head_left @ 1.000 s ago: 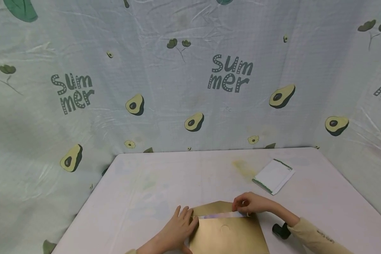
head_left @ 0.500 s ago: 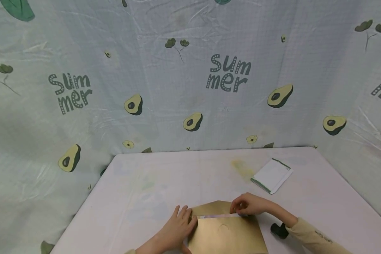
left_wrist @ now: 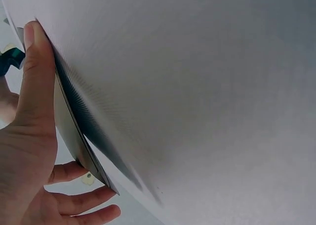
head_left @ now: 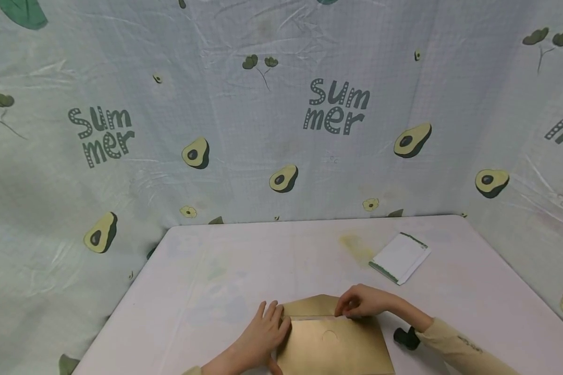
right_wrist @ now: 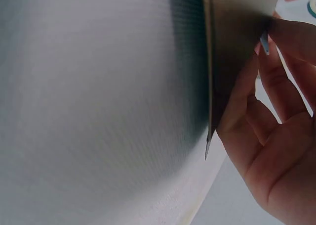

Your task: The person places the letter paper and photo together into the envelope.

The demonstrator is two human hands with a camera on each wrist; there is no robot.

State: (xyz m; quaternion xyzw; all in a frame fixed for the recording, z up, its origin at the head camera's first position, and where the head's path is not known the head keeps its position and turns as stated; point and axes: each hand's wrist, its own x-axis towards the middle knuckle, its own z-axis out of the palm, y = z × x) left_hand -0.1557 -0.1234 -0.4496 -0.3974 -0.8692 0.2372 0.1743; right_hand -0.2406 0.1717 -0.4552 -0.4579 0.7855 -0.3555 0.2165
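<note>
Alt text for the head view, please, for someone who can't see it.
A gold envelope lies on a pale table, flap open, the left hand at its left edge, the right hand at its opening. A white paper item with green edges lies farther back.

A white, green-edged paper item (head_left: 400,259), possibly a pad, lies on the pale surface (head_left: 248,255) before an avocado-printed backdrop (head_left: 234,114).
</note>
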